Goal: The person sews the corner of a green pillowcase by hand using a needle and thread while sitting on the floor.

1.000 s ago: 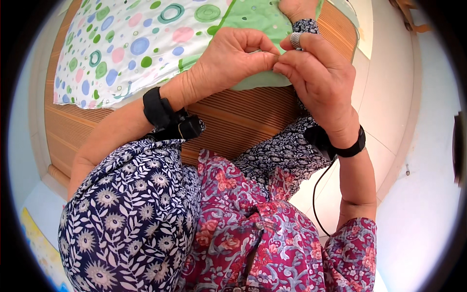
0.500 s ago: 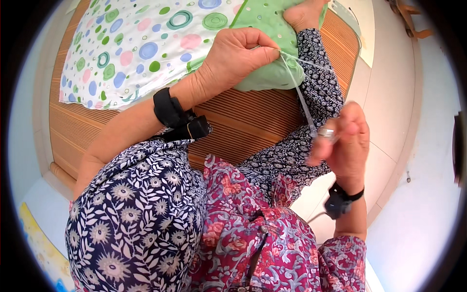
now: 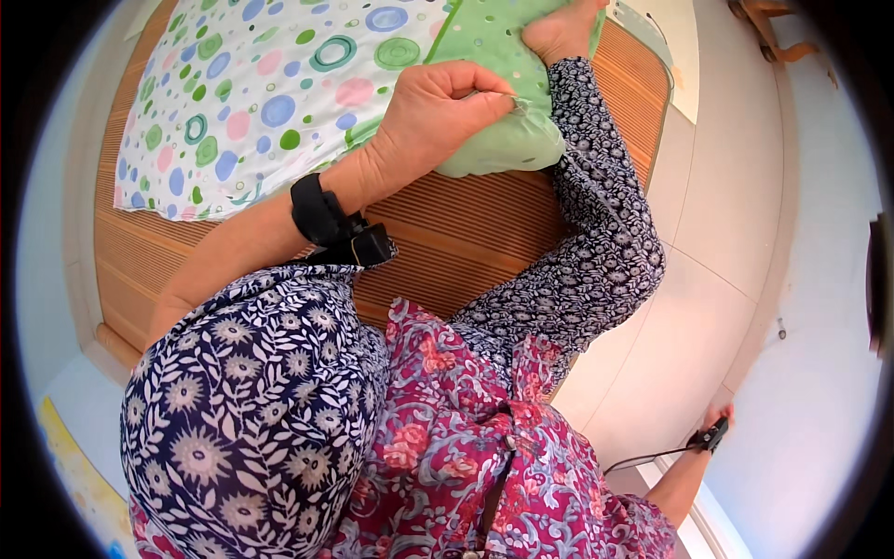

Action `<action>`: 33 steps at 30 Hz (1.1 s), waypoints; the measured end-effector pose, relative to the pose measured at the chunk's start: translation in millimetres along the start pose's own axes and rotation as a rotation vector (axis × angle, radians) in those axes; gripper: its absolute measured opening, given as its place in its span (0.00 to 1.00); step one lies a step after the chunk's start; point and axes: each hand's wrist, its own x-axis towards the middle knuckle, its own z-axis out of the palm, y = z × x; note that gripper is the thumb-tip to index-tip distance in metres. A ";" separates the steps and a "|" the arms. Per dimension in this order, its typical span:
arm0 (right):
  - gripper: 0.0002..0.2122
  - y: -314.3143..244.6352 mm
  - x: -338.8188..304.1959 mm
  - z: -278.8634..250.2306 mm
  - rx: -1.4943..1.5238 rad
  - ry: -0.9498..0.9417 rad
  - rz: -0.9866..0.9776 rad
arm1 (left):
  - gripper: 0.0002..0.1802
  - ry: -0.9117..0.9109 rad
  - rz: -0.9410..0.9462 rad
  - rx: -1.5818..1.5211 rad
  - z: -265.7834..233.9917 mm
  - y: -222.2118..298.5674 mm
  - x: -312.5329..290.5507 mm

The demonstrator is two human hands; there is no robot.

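My left hand is closed in a pinch, thumb against forefinger, at the edge of the light green part of a quilt. A little white thread shows at its fingertips. The quilt's white part, dotted with green, blue and pink circles, spreads beyond and to the left. Far out at the lower right is my right hand, small in view and partly behind a black wrist device. Its fingers are too hidden to show what they hold.
The quilt lies on a brown slatted mat. My bent leg in patterned trousers rests along the mat's right side, bare foot against the green cloth. Pale floor tiles and a white wall are on the right. A wooden furniture leg stands at the far right.
My right hand has swung from in front of my knee far out to the lower right. The white strands stretched between both hands no longer show clearly. My left hand keeps its pinch, shifted slightly left.
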 end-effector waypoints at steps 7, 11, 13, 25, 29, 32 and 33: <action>0.09 -26.9 -41.1 71.0 0.152 -0.126 -0.167 | 0.07 -0.004 0.013 -0.038 2.0 -0.9 0.0; 0.07 -89.6 -192.6 219.3 0.047 -0.819 -0.518 | 0.08 -0.014 0.021 -0.004 1.1 -2.2 -0.5; 0.03 -120.5 -283.0 260.6 -0.147 -0.955 -0.691 | 0.08 -0.013 0.023 0.009 1.6 -3.3 -0.5; 0.07 -149.4 -444.6 369.2 -0.217 -1.296 -1.184 | 0.07 -0.071 0.065 0.039 -2.5 0.0 -3.4; 0.03 -153.7 -408.7 336.6 -0.142 -1.557 -0.929 | 0.08 -0.044 0.050 0.021 -2.6 0.2 -2.9; 0.03 -152.9 -366.6 303.0 -0.138 -1.634 -0.912 | 0.08 -0.031 0.037 0.019 -2.7 1.1 -2.5; 0.04 -149.6 -354.5 290.6 -0.033 -1.610 -0.796 | 0.08 -0.026 0.038 0.014 -2.6 1.2 -2.7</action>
